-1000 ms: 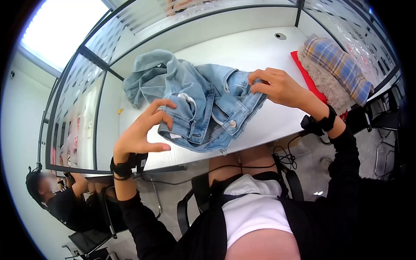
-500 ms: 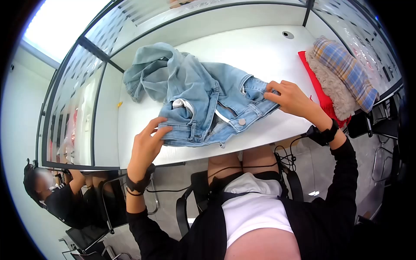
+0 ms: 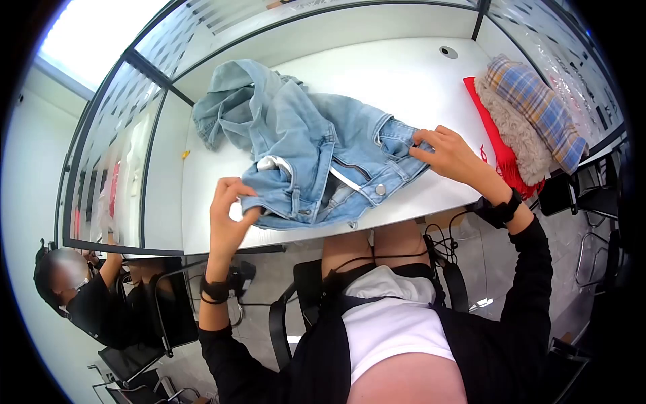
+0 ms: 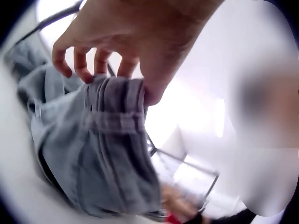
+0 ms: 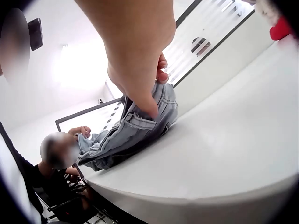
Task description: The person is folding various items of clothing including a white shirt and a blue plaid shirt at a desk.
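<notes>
Light blue denim jeans lie on the white table, waistband toward the body, fly open, legs bunched at the back left. My left hand pinches the waistband's left end; in the left wrist view that hand has its thumb and fingers on the edge of the denim. At the other end, my right hand pinches the waistband. The right wrist view shows the right hand with its thumb against the jeans. A metal button shows near the front edge.
Folded on the table's right are a red cloth, a beige fluffy one and a plaid one. Framed partitions surround the white table. Another person sits at the left. A black cable hangs below the table.
The waistband has been spread wider and lies flatter. My left hand, spread open a second ago, now grips its left end; my right hand has moved slightly right with the other end.
</notes>
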